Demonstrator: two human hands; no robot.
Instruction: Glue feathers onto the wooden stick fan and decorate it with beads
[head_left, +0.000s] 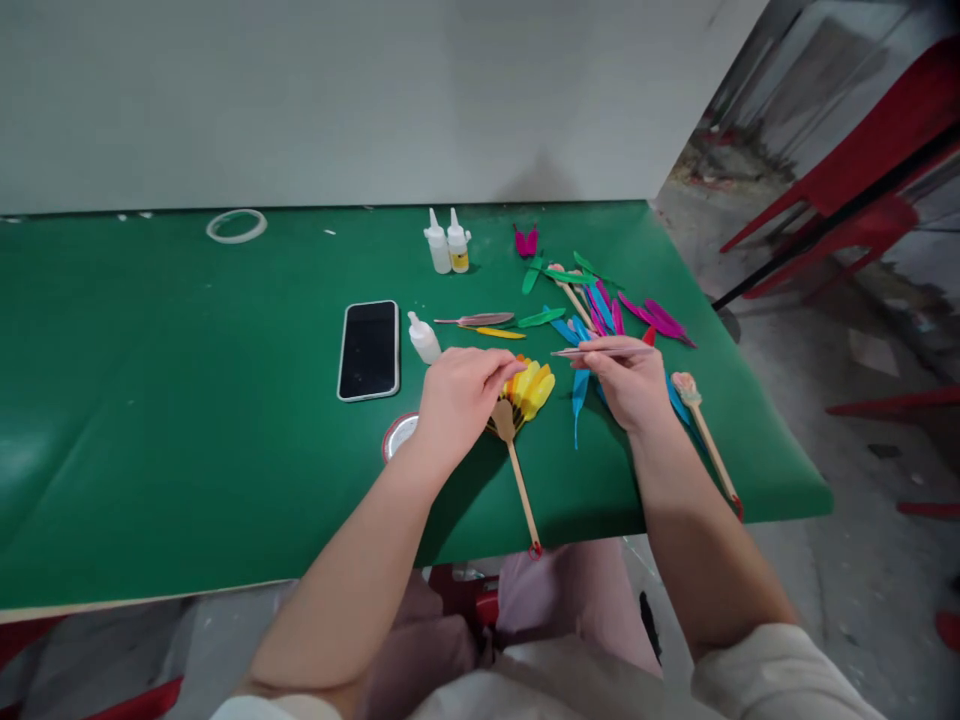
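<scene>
A small fan of yellow and orange feathers (534, 388) with a wooden handle (523, 490) lies before me, a red loop at the handle's end. My left hand (466, 392) is over the fan's left side, thumb and fingers pinched by the orange feathers; what they hold, if anything, is hidden. To the right, my right hand (626, 380) is closed around slim tweezers (574, 352), whose tips point left, apart from the fan. Loose blue feathers (580, 390) lie under and beside this hand. Partly behind my left wrist is a round red-rimmed lid or dish (397, 432).
A white squeeze bottle (424, 338) and a phone (369, 350) lie left of the fan. Two glue bottles (448, 245) stand farther back. Green feathers (541, 317), magenta feathers (660, 318) and another wooden stick (712, 440) are spread right. A tape ring (236, 226) lies far left.
</scene>
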